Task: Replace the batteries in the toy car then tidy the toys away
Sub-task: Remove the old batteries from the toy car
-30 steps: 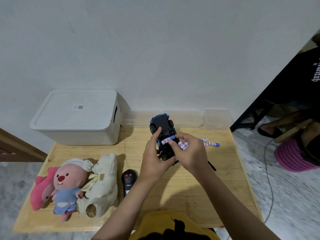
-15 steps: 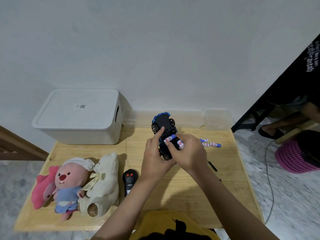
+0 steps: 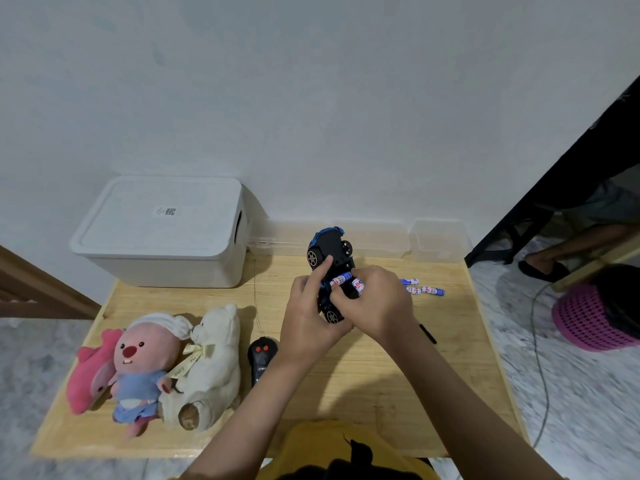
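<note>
At frame centre, above the tabletop, the left hand grips the upturned toy car, forefinger extended along its underside. The right hand pinches batteries at the car's underside. Spare batteries lie just right.

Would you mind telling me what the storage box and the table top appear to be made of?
The storage box looks like matte white plastic: smooth moulded lid, rounded corners, a handle slot in its side. The table top looks like pale, lightly finished wood, with visible grain.
</note>
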The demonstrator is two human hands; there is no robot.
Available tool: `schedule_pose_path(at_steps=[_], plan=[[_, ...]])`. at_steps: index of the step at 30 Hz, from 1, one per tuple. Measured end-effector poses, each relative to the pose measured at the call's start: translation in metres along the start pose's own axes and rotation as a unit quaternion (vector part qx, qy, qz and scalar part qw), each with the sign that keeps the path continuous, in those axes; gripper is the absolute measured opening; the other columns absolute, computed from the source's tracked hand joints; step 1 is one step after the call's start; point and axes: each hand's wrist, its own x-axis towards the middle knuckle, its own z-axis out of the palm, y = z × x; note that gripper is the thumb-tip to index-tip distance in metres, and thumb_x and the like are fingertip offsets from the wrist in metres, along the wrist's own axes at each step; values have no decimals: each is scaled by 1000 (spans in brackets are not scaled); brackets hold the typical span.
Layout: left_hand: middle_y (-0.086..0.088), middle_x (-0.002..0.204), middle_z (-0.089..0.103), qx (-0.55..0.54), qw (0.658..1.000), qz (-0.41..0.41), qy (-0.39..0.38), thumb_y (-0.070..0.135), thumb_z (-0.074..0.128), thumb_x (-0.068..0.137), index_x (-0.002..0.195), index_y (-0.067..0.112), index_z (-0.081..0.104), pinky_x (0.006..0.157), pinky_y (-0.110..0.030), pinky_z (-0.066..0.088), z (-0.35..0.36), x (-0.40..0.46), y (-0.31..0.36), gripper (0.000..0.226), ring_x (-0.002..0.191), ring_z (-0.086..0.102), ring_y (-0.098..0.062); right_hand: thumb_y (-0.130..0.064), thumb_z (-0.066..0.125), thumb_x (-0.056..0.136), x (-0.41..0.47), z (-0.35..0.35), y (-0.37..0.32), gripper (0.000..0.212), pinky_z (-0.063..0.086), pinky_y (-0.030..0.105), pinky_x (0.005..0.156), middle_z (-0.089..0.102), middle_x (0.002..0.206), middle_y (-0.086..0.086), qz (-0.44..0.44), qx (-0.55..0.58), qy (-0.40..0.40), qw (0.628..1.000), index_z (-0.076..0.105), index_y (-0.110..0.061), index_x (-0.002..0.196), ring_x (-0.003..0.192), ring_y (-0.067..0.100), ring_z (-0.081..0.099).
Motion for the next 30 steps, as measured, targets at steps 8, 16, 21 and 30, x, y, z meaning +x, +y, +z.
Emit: schedule_pose_path(at_steps=[8, 16, 21, 30], plan=[[0, 111, 54, -6, 1000, -9, -7, 19, 86, 58, 143, 32, 37, 85, -30, 51, -4, -1, -4, 99, 104, 50, 2, -42, 53, 75, 0, 2, 0, 29, 30, 24, 45, 58, 61, 0, -15, -9, -2, 1000, 59, -15, 66, 61, 19, 53], [29, 124, 51, -51, 998, -41, 3, 23, 85, 57, 139, 40, 38, 83, -37, 55, -11, -3, -2, 97, 115, 54, -12, -41, 60, 86, 4, -2, 16, 38, 49, 35, 85, 65, 114, -6, -116, 19, -57, 991, 59, -33, 123, 108, 15, 58], [20, 124, 50, -72, 994, -74, -35, 19, 85, 58, 135, 52, 36, 80, -32, 56, -15, -6, 1, 98, 101, 60, -19, -35, 60, 88, 8, 1, 21, 25, 50, 35, 77, 66, 105, -6, -151, -5, -34, 988, 66, -34, 112, 97, 17, 61], [40, 124, 42, -66, 989, -95, -89, 15, 83, 64, 137, 53, 31, 88, -34, 54, -16, -11, 0, 97, 110, 58, -13, -28, 66, 81, -2, 3, 35, 16, 48, 28, 67, 62, 80, -7, -187, 179, 72, 963, 71, -20, 94, 76, 7, 58]])
